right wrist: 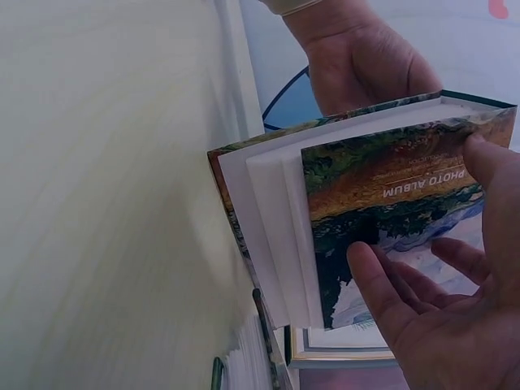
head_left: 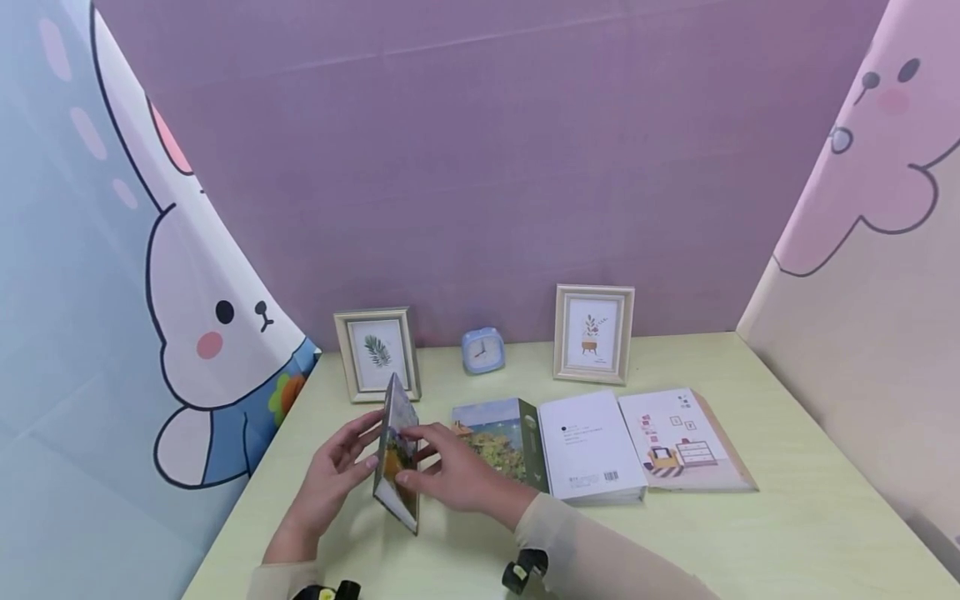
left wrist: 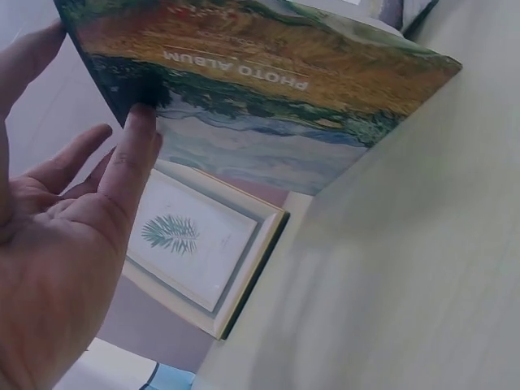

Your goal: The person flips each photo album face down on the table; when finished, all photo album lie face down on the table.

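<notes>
A photo album (head_left: pixel 403 410) with a painted landscape cover stands on edge above the table, held between both hands. My left hand (head_left: pixel 328 473) holds it from the left, thumb and fingertips at its edge and cover. From the right, my right hand (head_left: pixel 467 477) grips the other cover with thumb and fingertips spread on it. White page edges (right wrist: pixel 284 227) fan slightly between the covers in the right wrist view. The words PHOTO ALBUM appear upside down on the cover (left wrist: pixel 244 81) in the left wrist view.
Right of the hands lie a green-spined landscape album (head_left: pixel 495 433), a white book (head_left: pixel 588 446) and an illustrated book (head_left: pixel 686 442), side by side. Along the back stand a leaf-print frame (head_left: pixel 378 354), a blue clock (head_left: pixel 483 350) and a plant-print frame (head_left: pixel 593 335). Fabric walls enclose the table (head_left: pixel 810 517).
</notes>
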`<action>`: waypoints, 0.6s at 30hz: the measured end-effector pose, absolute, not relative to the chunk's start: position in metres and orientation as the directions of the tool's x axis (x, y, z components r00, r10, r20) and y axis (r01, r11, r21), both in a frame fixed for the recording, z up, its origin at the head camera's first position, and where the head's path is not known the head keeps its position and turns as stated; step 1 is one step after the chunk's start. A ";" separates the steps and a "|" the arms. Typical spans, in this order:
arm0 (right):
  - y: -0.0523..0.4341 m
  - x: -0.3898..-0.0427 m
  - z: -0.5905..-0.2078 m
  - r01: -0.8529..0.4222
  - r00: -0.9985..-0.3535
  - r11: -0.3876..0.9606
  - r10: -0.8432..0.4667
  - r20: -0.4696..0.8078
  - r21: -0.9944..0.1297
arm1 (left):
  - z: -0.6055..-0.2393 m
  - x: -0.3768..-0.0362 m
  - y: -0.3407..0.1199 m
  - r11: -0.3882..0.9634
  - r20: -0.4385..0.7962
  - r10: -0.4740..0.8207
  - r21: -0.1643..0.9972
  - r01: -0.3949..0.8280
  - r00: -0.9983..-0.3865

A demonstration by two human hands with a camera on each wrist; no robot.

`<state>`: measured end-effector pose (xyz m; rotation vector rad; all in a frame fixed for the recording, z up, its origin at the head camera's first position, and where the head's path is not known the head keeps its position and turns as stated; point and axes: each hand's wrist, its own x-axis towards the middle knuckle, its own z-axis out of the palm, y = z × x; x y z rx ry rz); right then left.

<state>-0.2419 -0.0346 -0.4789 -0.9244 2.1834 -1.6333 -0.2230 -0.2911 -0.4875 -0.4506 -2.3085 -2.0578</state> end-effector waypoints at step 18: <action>-0.032 -0.244 -0.478 -0.325 -0.769 0.129 -0.613 0.182 -0.937 | -0.499 -0.223 -0.289 0.138 0.124 0.259 0.977 0.164 -0.958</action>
